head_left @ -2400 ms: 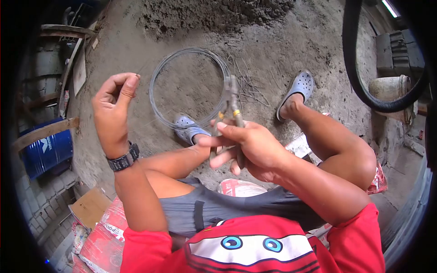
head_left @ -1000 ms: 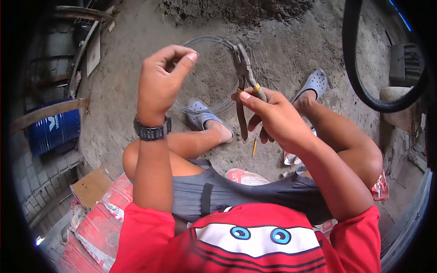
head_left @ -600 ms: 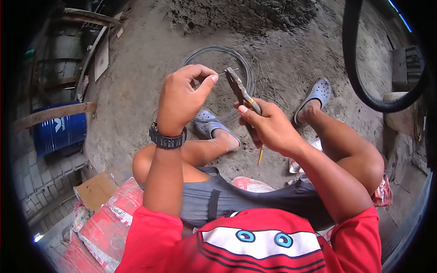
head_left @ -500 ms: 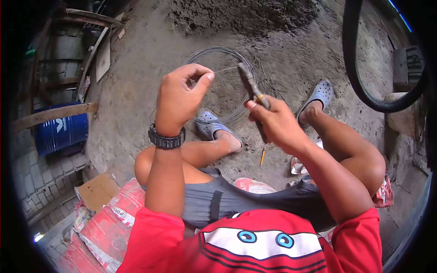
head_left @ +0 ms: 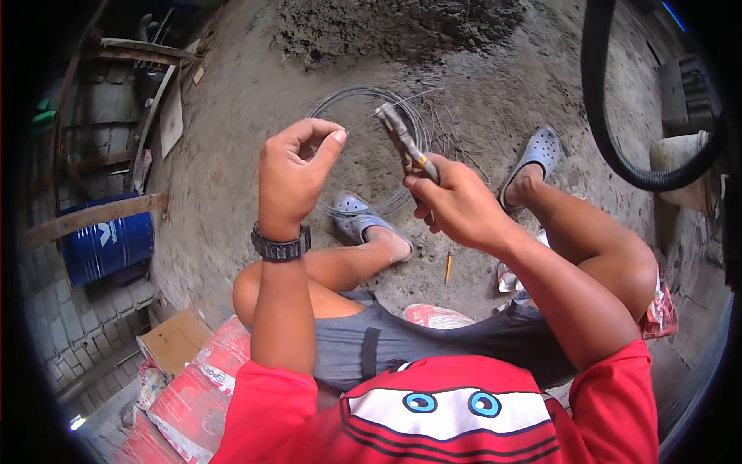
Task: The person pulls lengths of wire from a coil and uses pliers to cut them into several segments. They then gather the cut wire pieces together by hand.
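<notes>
Thumb and forefinger of my left hand (head_left: 297, 166) pinch the end of a thin wire (head_left: 361, 122). My right hand (head_left: 460, 201) is wrapped round the handles of worn metal pliers (head_left: 400, 133), whose jaws touch or cross the wire a little to the right of my left fingertips. Past the jaws, wire extends to the upper right. A loose coil of grey wire (head_left: 325, 100) lies on the ground behind the pliers, partly hidden by my hands and one clog.
A yellow pencil (head_left: 448, 267) lies on the ground between my legs. Grey clogs (head_left: 543, 151) are on my feet. Red-and-white sacks (head_left: 185, 406) and a blue drum (head_left: 112, 240) are at left. A black corrugated hose (head_left: 599, 100) hangs at right, near a bucket (head_left: 680, 166).
The pliers and my right hand have moved left, closer to my left hand. A length of wire now shows beyond the jaws. My left hand has shifted slightly left.
</notes>
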The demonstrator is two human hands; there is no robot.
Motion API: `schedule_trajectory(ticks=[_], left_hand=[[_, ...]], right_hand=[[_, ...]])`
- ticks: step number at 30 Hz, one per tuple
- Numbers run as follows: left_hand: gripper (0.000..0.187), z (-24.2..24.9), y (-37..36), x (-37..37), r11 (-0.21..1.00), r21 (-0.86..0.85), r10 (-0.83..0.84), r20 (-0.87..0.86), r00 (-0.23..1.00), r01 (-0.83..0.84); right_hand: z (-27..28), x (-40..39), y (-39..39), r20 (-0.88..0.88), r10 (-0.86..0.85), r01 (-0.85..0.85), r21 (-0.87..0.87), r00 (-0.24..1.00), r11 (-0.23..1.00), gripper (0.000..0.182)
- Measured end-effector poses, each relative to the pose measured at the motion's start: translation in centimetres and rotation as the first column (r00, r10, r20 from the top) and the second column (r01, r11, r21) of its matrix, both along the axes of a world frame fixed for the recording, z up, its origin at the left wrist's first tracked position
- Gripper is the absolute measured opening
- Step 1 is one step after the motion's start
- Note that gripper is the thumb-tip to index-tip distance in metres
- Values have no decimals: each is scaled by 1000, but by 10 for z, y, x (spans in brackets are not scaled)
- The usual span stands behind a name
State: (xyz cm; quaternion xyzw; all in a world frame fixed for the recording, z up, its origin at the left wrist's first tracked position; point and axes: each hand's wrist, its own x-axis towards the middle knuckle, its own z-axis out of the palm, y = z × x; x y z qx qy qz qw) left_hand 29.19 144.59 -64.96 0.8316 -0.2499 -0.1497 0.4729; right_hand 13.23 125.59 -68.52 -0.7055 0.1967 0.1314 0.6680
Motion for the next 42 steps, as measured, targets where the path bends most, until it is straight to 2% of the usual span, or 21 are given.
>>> schedule_trajectory(ticks=[1, 4, 6, 11, 17, 23, 24, 26, 27, 28, 29, 30, 31, 32, 33, 34, 36, 38, 40, 41, 42], left_hand=[[12, 0, -1, -1, 999, 35, -8, -25, 1000, 9], [13, -2, -4, -3, 997, 71, -23, -16, 1000, 24], [13, -6, -4, -2, 997, 74, -33, -7, 999, 34], [16, -6, -7, -3, 997, 59, -51, -5, 999, 51], [17, -6, -7, -2, 998, 39, -54, -58, 997, 56], [19, -4, -9, -4, 997, 28, -65, -73, 995, 67], [19, -7, -9, -4, 997, -48, -69, -84, 994, 65], [20, -6, -9, -3, 990, -123, -74, -95, 993, 62], [20, -1, -6, -2, 986, -154, -88, -192, 978, 58], [21, 2, -3, 0, 982, -185, -102, -285, 953, 50], [21, 2, -1, 1, 982, -185, -99, -284, 954, 47], [21, 2, 1, 2, 966, -255, -134, -370, 919, 38], [21, 1, 3, 3, 946, -324, -175, -448, 877, 23], [21, 0, 1, 1, 945, -326, -175, -446, 878, 22], [20, -2, -1, -2, 935, -355, -185, -440, 879, 20], [19, -3, -2, -5, 924, -383, -196, -434, 880, 17], [18, -2, -1, -4, 910, -414, -227, -429, 874, 33], [18, -2, 0, -2, 894, -447, -256, -422, 870, 46], [13, -3, 1, 0, 930, -368, -176, -425, 888, 9], [13, -3, 1, 0, 929, -370, -171, -419, 892, 5], [13, -2, -1, -2, 946, -324, -149, -375, 915, 21]], right_hand=[[-7, -1, 3, 74, 24, -16, -106, 997, 994, 24], [0, -2, 4, 94, 81, -59, -219, 992, 974, 25], [9, -3, 3, 47, 59, -48, -200, 997, 979, 26], [14, -4, 0, 38, 67, -53, -294, 997, 954, 28], [1, -7, 2, 119, 62, -22, -315, 991, 949, 30], [3, -5, 1, 80, 76, -45, -330, 994, 943, 35], [4, -4, 1, 81, 75, -45, -330, 994, 943, 35], [6, 0, -2, -74, 46, -43, 44, 996, 998, 40], [9, -1, -3, -74, 47, -43, 44, 996, 998, 40], [12, -2, -4, -88, 47, -13, 350, 995, 937, 43], [13, -3, -4, -102, 53, 22, 621, 993, 783, 46], [11, -5, -2, -100, 56, 18, 621, 993, 784, 46], [7, -8, 1, -73, 85, 6, 794, 994, 609, 48], [1, -11, 4, -39, 106, -7, 918, 994, 397, 50], [-5, -14, 7, -1, 123, -38, 950, 992, 310, 51], [-9, -18, 8, 1, 123, -40, 949, 992, 312, 51], [-12, -20, 6, 75, 179, -99, 986, 981, 132, 47], [-14, -13, 2, 111, 197, -139, 982, 974, 130, 46], [11, -1, 1, -20, 152, -67, 835, 988, 547, 45], [22, 2, 0, -74, 91, -9, 728, 993, 685, 45], [21, 5, -1, -67, 94, -16, 727, 993, 687, 45]])
